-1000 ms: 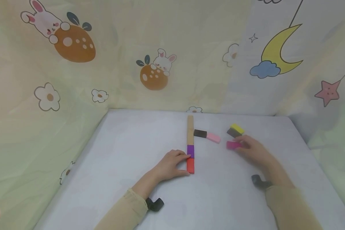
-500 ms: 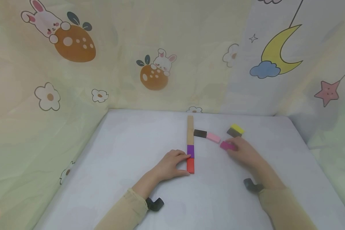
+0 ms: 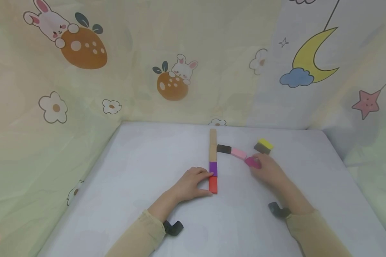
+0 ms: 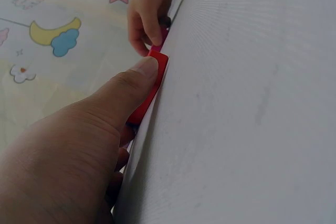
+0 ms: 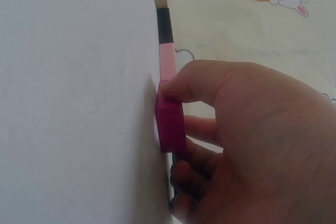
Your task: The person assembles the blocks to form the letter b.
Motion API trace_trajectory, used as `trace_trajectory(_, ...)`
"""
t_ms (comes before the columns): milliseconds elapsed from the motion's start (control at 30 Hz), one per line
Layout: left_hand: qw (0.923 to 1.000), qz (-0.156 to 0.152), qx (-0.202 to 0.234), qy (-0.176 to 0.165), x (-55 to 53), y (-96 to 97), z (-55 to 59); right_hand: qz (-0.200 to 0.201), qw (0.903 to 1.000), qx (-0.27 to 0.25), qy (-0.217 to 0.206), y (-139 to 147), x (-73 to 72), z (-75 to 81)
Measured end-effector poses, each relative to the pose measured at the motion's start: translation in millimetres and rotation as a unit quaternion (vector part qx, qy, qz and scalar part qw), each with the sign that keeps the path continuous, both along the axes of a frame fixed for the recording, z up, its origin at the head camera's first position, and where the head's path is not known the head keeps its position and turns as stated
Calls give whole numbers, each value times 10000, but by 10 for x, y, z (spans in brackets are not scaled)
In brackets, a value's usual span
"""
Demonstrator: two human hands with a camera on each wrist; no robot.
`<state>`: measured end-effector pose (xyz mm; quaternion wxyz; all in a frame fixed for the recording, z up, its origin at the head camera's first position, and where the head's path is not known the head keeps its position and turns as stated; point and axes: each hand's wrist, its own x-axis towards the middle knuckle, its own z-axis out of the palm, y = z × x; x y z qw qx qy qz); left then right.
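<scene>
In the head view my left hand (image 3: 189, 185) pinches a red block (image 3: 213, 186), thumb at its near end and a fingertip where it meets a purple block (image 3: 213, 168). Beyond the purple one, light wooden blocks (image 3: 213, 144) carry on the straight row. A black block (image 3: 224, 149) and a pink block (image 3: 238, 154) branch off it to the right. My right hand (image 3: 270, 171) pinches a magenta block (image 3: 252, 162) between thumb and fingers, its left end at the pink block's right end. In the right wrist view the thumb lies on the magenta block (image 5: 171, 121).
A yellow block (image 3: 266, 144) and a dark grey block (image 3: 262, 148) lie side by side just beyond my right hand. The white table (image 3: 132, 153) is backed by a printed cloth (image 3: 218, 78). Black wrist cameras (image 3: 173, 228) sit at both cuffs.
My right hand has moved left with the magenta block, away from the yellow and grey blocks and up to the pink block. The left hand has stayed in place.
</scene>
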<state>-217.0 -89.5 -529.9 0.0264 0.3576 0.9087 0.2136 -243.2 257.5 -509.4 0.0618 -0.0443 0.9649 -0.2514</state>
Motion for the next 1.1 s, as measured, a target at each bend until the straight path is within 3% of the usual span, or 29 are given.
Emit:
trace_trajectory(367,9999,32,8,-123,4,5,-20,266,9994,-20,205,-9,-18,-32)
trace_trajectory(633,10000,19,-17,-40,-8,6,-28,167,9987,330,357,-79,-79,-67)
trace_trajectory(1100,9999,63,-28,-137,-19,9,-51,261,9982,373,385,-76,-96,-72)
